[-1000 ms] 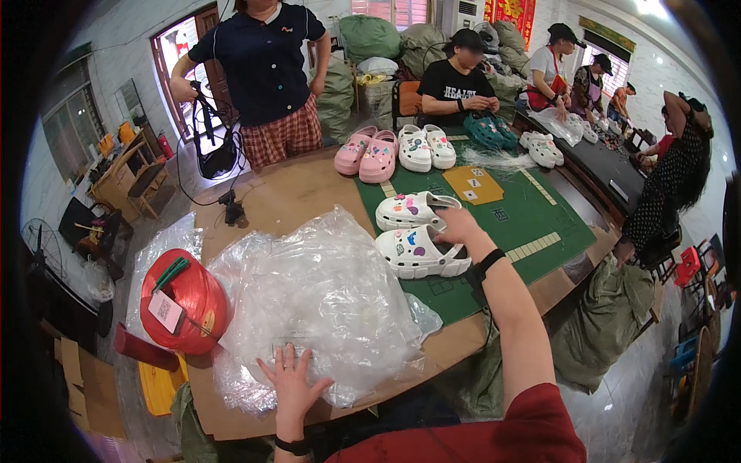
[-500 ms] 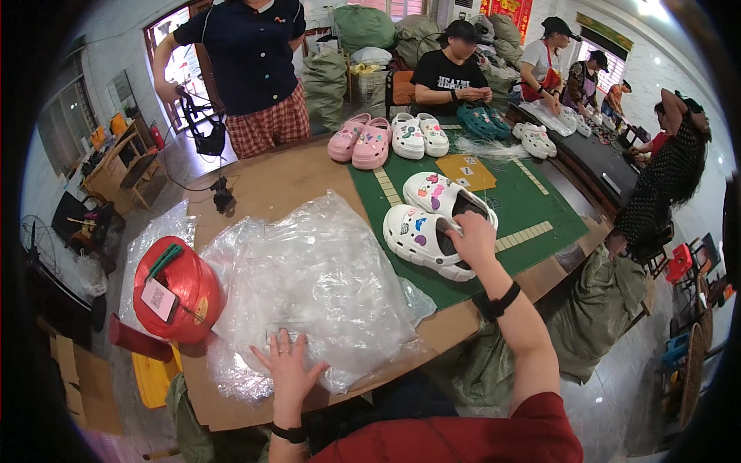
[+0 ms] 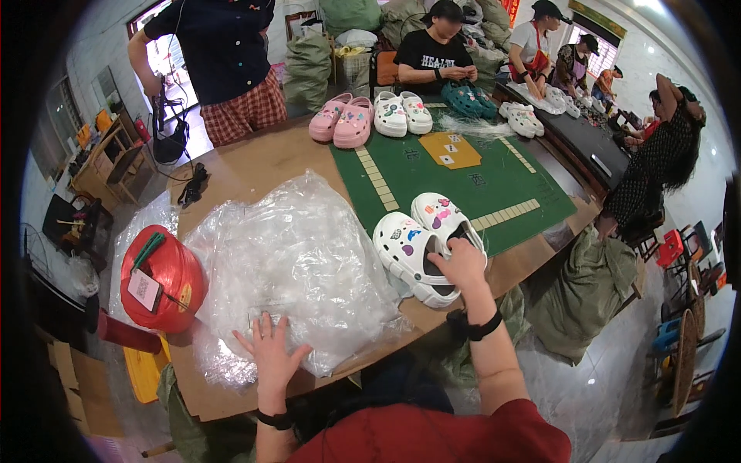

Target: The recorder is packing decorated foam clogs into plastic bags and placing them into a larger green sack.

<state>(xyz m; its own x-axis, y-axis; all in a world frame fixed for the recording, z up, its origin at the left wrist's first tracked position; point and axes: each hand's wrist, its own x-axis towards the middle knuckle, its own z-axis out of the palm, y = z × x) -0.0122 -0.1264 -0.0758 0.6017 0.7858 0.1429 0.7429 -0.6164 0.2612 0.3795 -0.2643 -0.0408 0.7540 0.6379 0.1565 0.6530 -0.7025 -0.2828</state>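
- White foam clogs with colourful charms point(image 3: 401, 243), one pair, sit right of the frame's centre, heels close to the table's near edge, toes pointing to the upper left.
- Leftward, the room is taken by a broad pile of clear, crinkled plastic bags point(image 3: 297, 255), just beside the clogs; a round red spool of plastic twine point(image 3: 162, 285) stands at the pile's far left.
- Above the clogs, a stretch of the flat green mat with pale tile-like markings point(image 3: 421, 181) runs up to a pink charm-covered clog pair point(image 3: 353, 127) and a second white clog pair point(image 3: 391, 116) at upper centre.
- The table's brown board covering point(image 3: 247, 166) shows left of the mat. At upper right, co-workers stand by a long black table point(image 3: 567, 139); a bulging olive woven sack point(image 3: 583, 301) fills the right side below.
- The right hand point(image 3: 463, 266) reaches into the clogs' openings, its thumb inside the left clog, pinching the adjoining sides; some fingertips are hidden.
- The left hand point(image 3: 270, 355), fingers spread, lies flat on the bags at lower left of centre.
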